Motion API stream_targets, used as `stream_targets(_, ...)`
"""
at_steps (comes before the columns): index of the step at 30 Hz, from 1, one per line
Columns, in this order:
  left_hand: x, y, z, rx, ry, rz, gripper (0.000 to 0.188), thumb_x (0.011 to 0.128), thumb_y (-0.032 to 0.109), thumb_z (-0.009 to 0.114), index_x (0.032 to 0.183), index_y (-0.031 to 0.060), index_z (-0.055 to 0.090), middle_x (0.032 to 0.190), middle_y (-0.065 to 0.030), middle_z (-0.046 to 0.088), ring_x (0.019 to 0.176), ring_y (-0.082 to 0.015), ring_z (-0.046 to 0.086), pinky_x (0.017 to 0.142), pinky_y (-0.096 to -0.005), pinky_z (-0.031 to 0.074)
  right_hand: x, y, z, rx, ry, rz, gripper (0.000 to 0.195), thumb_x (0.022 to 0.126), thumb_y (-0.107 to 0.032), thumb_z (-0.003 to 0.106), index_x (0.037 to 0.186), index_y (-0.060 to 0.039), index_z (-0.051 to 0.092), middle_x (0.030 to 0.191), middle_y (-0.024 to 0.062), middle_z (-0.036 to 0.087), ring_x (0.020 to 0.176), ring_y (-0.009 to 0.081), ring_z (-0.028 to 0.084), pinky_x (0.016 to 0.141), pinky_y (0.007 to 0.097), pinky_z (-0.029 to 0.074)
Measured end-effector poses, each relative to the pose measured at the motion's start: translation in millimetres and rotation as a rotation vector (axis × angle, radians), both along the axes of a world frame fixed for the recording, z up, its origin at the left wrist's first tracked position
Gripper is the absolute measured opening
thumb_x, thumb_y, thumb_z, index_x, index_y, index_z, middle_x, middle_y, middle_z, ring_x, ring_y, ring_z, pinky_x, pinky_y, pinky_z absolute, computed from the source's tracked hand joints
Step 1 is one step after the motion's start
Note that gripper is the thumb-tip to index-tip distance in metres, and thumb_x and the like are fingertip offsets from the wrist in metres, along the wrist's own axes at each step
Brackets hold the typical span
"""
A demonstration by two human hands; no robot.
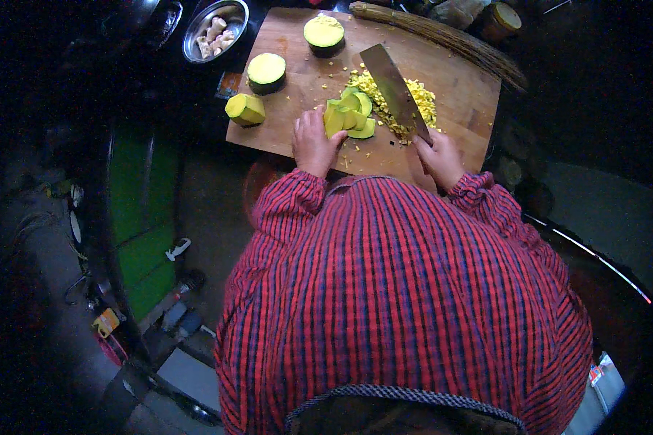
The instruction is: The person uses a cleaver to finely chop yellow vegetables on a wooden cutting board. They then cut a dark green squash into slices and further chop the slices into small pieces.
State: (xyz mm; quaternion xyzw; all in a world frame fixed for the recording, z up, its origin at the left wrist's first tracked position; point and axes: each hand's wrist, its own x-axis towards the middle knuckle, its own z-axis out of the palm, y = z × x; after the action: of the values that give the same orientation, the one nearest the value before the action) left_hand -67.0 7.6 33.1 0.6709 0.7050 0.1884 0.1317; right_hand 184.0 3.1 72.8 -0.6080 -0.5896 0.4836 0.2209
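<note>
My left hand (314,142) rests on the wooden cutting board (283,128), its fingers and thumb against a loose stack of yellow-green squash slices (350,114). My right hand (442,159) grips a wide-bladed cleaver (394,87) by its handle, which the fingers mostly hide. The blade slants up and left across a heap of finely chopped yellow squash (422,102). Two thick squash rounds with dark green rind, one at the back (324,33) and one at the left (266,70), stand on the board. A trimmed squash chunk (245,110) lies near its left edge.
A metal bowl (216,32) holding pieces that look like ginger root stands beyond the board's left corner. A straw whisk brush (441,35) lies along the far right edge. Behind it is a round container (505,19). Dark surroundings hide much of the counter.
</note>
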Motion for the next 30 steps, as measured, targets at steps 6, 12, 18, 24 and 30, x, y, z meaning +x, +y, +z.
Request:
stream_targets(6,4,-6,1,0.090,-0.085,-0.041,0.045,0.064,0.017,0.076,0.103,0.0058,0.055,0.093,-0.0122,0.055,0.092,-0.0300,0.053,0.078,-0.0399,0.044,6,10,-18,0.113,0.101,0.057,0.018,0.090,-0.018,0.051,0.096,-0.0029,0.058,0.052,-0.0013,0.048,0.038,0.0066,0.042,0.035,0.0244,0.032)
stream_targets(12,4,-9,1,0.133,0.029,-0.323,0.040,0.063,0.014,0.072,0.099,0.0111,0.055,0.101,-0.0085,0.054,0.096,-0.0279,0.052,0.079,-0.0404,0.043,12,8,-30,0.179,0.137,0.080,0.018,0.090,-0.016,0.051,0.098,-0.0021,0.059,0.056,0.0005,0.051,0.040,0.0058,0.042,0.037,0.0253,0.033)
stream_targets(18,4,2,5,0.188,0.085,-0.392,0.047,0.059,0.014,0.076,0.100,0.0116,0.053,0.125,-0.0110,0.044,0.114,-0.0325,0.044,0.090,-0.0439,0.038,15,7,-25,0.070,0.015,0.104,0.021,0.088,-0.015,0.053,0.102,0.0000,0.059,0.069,0.0073,0.060,0.059,0.0119,0.054,0.055,0.0294,0.044)
stream_targets(24,6,14,11,0.228,0.051,-0.417,0.082,0.053,0.022,0.082,0.124,0.0129,0.043,0.128,-0.0149,0.041,0.116,-0.0363,0.041,0.097,-0.0449,0.035,11,3,-25,0.143,0.089,0.064,0.020,0.085,-0.017,0.055,0.094,0.0002,0.059,0.071,0.0183,0.060,0.061,0.0256,0.058,0.058,0.0367,0.044)
stream_targets(30,10,14,15,0.104,0.139,-0.404,0.093,0.053,0.024,0.083,0.132,0.0098,0.035,0.121,-0.0142,0.045,0.109,-0.0341,0.045,0.095,-0.0438,0.036,13,3,-30,0.142,0.093,0.060,0.020,0.085,-0.017,0.054,0.094,0.0007,0.059,0.070,0.0197,0.058,0.062,0.0272,0.058,0.059,0.0373,0.044)
